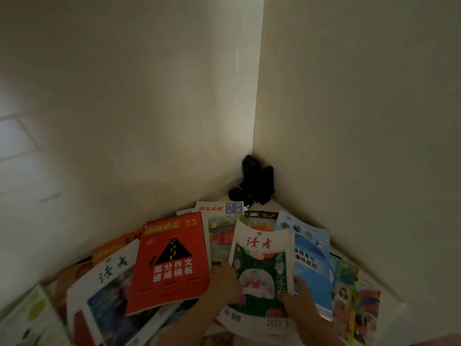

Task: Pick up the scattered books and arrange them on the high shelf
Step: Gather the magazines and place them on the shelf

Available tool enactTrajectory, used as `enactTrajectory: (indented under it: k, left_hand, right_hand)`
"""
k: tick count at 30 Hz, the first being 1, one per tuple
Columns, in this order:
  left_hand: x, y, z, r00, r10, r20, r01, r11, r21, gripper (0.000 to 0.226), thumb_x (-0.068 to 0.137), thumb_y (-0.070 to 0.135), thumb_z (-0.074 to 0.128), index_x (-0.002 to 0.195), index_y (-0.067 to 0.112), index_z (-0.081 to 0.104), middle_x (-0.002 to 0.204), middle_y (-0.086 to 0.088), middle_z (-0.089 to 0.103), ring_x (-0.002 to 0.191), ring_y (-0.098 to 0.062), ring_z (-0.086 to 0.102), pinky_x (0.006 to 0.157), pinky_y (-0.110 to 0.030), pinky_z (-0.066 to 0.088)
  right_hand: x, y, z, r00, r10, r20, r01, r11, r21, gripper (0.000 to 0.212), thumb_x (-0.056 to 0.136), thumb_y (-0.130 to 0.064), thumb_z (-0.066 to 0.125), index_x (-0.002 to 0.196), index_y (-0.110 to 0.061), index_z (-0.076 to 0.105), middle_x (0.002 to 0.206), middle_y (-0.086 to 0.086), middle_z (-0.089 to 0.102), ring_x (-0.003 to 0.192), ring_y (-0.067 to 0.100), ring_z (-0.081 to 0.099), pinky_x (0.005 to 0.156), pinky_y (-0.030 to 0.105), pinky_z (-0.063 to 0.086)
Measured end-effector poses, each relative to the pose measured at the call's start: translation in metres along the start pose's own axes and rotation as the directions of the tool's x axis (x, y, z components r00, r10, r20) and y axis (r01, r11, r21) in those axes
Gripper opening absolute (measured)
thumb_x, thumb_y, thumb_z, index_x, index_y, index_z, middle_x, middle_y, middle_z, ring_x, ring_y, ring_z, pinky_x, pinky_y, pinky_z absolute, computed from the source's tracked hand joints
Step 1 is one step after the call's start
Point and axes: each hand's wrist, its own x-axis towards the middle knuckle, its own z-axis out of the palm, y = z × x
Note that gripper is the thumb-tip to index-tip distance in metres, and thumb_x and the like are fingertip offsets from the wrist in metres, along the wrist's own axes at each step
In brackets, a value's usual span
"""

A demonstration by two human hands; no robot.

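Both hands hold the green-and-white magazine (262, 268), which lies in the middle of the scattered pile in the wall corner. The left hand (225, 283) grips its left edge; the right hand (296, 293) pinches its right edge, thumb on the cover. The red book (169, 265) lies just beside it on the left, the blue booklet (311, 260) partly beneath its right side.

Probable faults:
- The thin magazine may sag or bend when lifted by its edges.
- The overlapped blue booklet may be dragged along and slide off the pile.
- Black objects (254, 186) in the corner cannot be identified; avoid snagging.
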Motion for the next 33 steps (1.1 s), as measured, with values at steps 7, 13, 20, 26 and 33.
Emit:
enactTrajectory:
  k: [7, 13, 20, 26, 33]
  left_hand:
    - [0.005, 0.018, 0.021, 0.969, 0.073, 0.234, 0.061, 0.853, -0.519, 0.066, 0.063, 0.037, 0.079, 0.12, 0.015, 0.053, 0.119, -0.01, 0.061, 0.106, -0.022, 0.06, 0.089, -0.035, 0.055]
    - [-0.041, 0.025, -0.065, 0.97, 0.233, -0.075, -0.214, 0.656, -0.724, 0.058, 0.083, 0.018, 0.073, 0.126, 0.021, 0.035, 0.112, -0.002, 0.064, 0.092, -0.015, 0.07, 0.078, -0.036, 0.06]
    - [-0.073, -0.1, -0.179, 0.97, -0.146, -0.193, -0.085, 0.543, -0.835, 0.055, 0.07, 0.008, 0.083, 0.119, 0.008, 0.059, 0.096, -0.01, 0.074, 0.078, -0.026, 0.074, 0.071, -0.048, 0.06]
    - [-0.043, -0.17, -0.129, 0.955, -0.263, -0.136, 0.107, 0.735, -0.669, 0.049, 0.069, 0.043, 0.077, 0.113, 0.03, 0.06, 0.114, -0.001, 0.068, 0.107, -0.021, 0.064, 0.093, -0.048, 0.052]
    - [-0.037, -0.179, -0.109, 0.963, -0.27, 0.006, 0.137, 0.471, -0.872, 0.052, 0.071, 0.009, 0.082, 0.113, 0.018, 0.053, 0.104, -0.006, 0.07, 0.091, -0.022, 0.069, 0.076, -0.039, 0.059]
  right_hand:
    - [-0.004, -0.017, -0.057, 0.994, -0.096, -0.058, 0.081, 0.971, -0.225, 0.048, 0.091, -0.017, 0.062, 0.132, -0.02, 0.038, 0.106, 0.012, 0.059, 0.08, 0.024, 0.063, 0.06, 0.033, 0.053]
    - [-0.028, -0.074, -0.04, 0.905, -0.411, -0.108, 0.363, 0.881, -0.304, 0.045, 0.091, -0.012, 0.06, 0.132, -0.017, 0.043, 0.117, 0.015, 0.061, 0.096, 0.033, 0.063, 0.083, 0.054, 0.054]
    - [-0.033, -0.138, 0.105, 0.84, -0.504, 0.2, 0.531, 0.84, -0.112, 0.062, 0.089, -0.013, 0.064, 0.142, -0.02, 0.032, 0.12, 0.002, 0.056, 0.095, 0.021, 0.061, 0.072, 0.035, 0.056]
    - [0.007, -0.088, 0.179, 0.906, -0.328, 0.266, 0.412, 0.827, -0.382, 0.034, 0.09, -0.013, 0.06, 0.123, -0.009, 0.053, 0.113, 0.011, 0.064, 0.098, 0.026, 0.062, 0.083, 0.037, 0.055]
    - [0.039, -0.069, 0.181, 0.953, -0.15, 0.264, 0.244, 0.895, -0.372, 0.038, 0.084, -0.021, 0.068, 0.116, -0.011, 0.05, 0.106, 0.008, 0.063, 0.091, 0.023, 0.065, 0.075, 0.036, 0.057]
